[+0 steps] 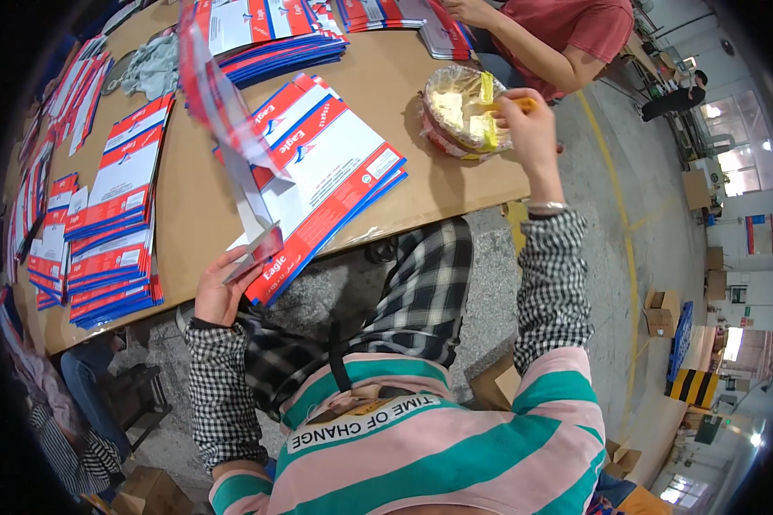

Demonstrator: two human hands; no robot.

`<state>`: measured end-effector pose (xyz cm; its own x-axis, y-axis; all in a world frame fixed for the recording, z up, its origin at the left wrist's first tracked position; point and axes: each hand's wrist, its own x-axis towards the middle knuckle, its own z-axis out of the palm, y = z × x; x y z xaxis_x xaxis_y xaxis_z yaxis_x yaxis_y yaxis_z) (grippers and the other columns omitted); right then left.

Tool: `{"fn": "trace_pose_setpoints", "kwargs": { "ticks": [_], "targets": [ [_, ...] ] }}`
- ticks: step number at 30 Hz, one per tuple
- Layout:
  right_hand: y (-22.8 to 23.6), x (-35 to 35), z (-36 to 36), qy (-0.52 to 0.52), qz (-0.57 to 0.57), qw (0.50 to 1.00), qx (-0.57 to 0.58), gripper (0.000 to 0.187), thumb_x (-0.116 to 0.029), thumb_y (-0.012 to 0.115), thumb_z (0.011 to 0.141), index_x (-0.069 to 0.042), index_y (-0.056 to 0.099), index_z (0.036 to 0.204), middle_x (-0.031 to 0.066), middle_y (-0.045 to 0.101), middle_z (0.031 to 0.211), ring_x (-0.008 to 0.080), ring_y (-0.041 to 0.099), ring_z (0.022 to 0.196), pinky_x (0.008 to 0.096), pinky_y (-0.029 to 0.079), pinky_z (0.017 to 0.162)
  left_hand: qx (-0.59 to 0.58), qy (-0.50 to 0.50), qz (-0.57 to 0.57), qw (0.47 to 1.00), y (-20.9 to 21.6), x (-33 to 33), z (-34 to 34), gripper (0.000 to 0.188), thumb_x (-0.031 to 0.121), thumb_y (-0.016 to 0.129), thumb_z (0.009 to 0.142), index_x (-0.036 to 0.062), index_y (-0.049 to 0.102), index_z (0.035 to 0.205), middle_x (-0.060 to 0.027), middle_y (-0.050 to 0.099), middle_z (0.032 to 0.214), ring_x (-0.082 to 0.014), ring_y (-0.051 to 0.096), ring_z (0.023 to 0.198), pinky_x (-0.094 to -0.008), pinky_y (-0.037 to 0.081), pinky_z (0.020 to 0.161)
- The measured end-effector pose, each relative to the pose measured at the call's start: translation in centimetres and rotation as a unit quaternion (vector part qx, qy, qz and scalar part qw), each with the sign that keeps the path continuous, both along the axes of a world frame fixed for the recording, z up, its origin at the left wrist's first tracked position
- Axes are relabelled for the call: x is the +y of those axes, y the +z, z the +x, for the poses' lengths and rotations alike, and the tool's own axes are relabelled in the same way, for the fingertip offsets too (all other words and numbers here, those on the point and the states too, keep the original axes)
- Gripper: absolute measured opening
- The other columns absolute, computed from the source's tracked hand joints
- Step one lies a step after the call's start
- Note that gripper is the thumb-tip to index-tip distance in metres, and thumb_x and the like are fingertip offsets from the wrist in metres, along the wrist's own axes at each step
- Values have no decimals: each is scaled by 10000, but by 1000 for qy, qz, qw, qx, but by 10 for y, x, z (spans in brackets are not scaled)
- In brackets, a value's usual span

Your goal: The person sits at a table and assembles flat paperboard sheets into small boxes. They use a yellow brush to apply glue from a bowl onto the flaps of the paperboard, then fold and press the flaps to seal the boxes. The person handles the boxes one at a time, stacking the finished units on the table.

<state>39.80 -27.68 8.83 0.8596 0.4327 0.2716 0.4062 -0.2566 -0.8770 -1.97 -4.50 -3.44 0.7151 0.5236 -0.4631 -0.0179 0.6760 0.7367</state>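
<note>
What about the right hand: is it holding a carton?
No, the right hand holds a yellow-handled tool at the tub, while the left hand holds a carton.

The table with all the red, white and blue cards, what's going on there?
Someone at the table holds up a folded card piece in the left hand; its far end is blurred. The right hand grips a yellow tool at a tub of pale, creamy stuff. A pile of flat cards lies in front, with more stacks to the left. Another person is nearby.
</note>
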Motion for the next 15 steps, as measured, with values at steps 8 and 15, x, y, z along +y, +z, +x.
{"fn": "trace_pose_setpoints", "kwargs": {
  "ticks": [8,15],
  "targets": [
    [-49,51,57,40,-203,975,-84,173,-128,624,768,24,613,850,132,637,718,179,621,615,331,492,602,42,48,29,998,-2,-13,10,274,-10,514,860,-86,515,1124,-200,583,1121,-300,600,1039,-371,485,953],
    [-39,59,61,85,-205,973,58,148,-124,638,788,14,608,834,77,631,717,138,594,582,279,462,561,53,74,-5,996,1,-13,7,304,-32,501,849,-91,489,1147,-226,570,1127,-294,589,1051,-384,476,959]
  ]
}}
